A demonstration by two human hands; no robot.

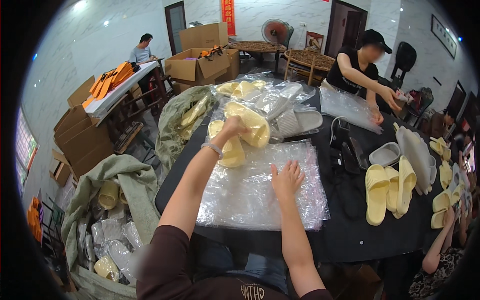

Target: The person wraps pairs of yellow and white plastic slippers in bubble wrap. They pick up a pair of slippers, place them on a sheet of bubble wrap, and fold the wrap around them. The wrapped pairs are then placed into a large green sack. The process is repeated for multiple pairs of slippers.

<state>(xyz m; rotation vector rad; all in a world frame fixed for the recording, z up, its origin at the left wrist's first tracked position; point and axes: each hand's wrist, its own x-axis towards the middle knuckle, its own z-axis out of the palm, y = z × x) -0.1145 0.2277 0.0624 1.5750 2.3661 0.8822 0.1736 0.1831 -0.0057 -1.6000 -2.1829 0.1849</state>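
Marble-walled workroom w/ cardboard boxes along the left side; head view looks down on a black table [350, 235] crowded w/ pale yellow slippers and clear plastic bags. Left hand [234, 126] is out toward the table's far-left part, fingers closed on a yellow slipper [250, 122], w/ a second yellow slipper [231, 147] just beneath the wrist. Right hand [287, 179] lies open, palm down, fingers spread on the stack of clear bags [260, 187] at the near edge. Risks, as I judge: the bags look slick, so the stack could slide toward the near edge if the flat hand shifts; the held slipper is gripped at one end only and could tip or knock its mate off toward the sack [180, 117] beside the table's left edge. Hard to make out: how many bags are in the stack, whether the held slipper is bagged already, and the left fingertips behind the slipper. Another person [360, 70] works at the far-right corner; a further arm at the right edge is cut off.
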